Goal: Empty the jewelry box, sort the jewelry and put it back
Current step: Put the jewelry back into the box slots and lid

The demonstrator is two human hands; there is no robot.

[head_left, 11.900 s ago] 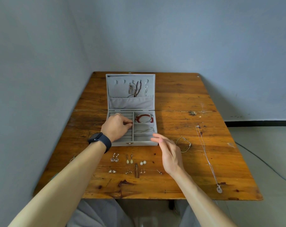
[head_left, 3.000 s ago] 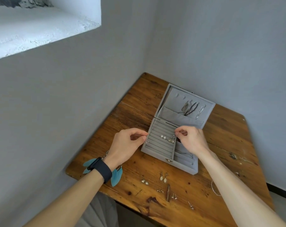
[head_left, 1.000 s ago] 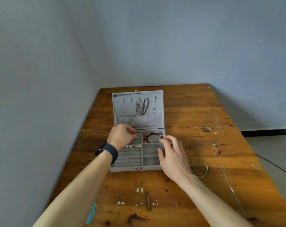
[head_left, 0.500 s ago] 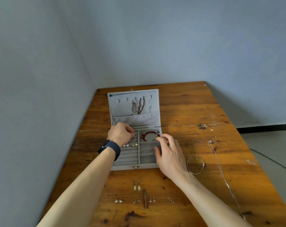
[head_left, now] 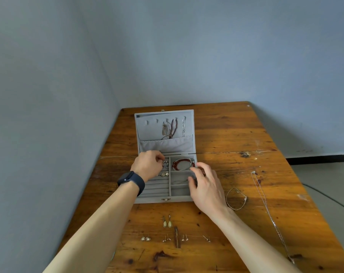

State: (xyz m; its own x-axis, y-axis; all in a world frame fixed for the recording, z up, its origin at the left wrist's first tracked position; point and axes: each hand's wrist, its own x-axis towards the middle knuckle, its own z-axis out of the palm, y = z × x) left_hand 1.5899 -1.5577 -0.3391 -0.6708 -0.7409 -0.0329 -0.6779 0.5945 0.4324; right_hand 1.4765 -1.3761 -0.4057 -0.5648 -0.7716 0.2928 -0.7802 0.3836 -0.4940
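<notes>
Jewelry box [head_left: 157, 200] lies open — left hand [head_left: 149, 165] pinches a silver earring [head_left: 165, 164] at its fingertips; right hand [head_left: 205, 186], fingers loosely spread, rests on the box's edge.

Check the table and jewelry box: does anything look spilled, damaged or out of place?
Nothing is spilled or broken. One oddity: a dark splinter-like strip sits among the earrings in front of the jewelry box; whether it is jewelry or a flaw in the table is unclear.
</notes>
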